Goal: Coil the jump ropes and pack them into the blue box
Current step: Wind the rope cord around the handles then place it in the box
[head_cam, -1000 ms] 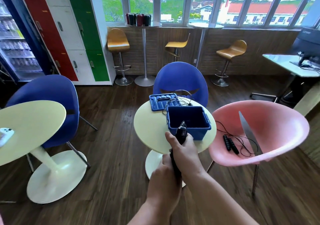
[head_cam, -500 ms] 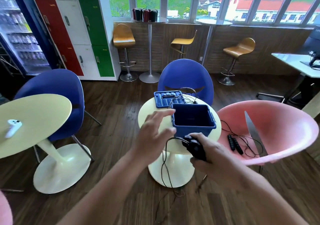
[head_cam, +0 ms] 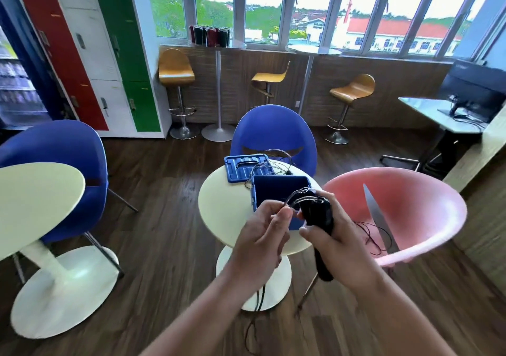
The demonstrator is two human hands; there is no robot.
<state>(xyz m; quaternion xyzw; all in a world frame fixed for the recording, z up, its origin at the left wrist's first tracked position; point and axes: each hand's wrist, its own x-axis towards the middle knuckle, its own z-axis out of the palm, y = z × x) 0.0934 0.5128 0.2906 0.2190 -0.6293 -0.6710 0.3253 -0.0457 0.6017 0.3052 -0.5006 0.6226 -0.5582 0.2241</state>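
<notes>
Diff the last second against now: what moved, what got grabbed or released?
The left hand let go of the jump rope handles, swung out open, then came back and now pinches the cord. The right hand kept its grip on the handles. Blue box, lid and the rope on the pink chair stayed put.

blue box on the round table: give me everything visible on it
The blue box looks like moulded plastic: rectangular, open-topped, upright, nothing visible inside. It stands on the cream round table, its lid lying flat behind. The left hand and right hand, holding the jump rope, hide most of its near wall.
</notes>
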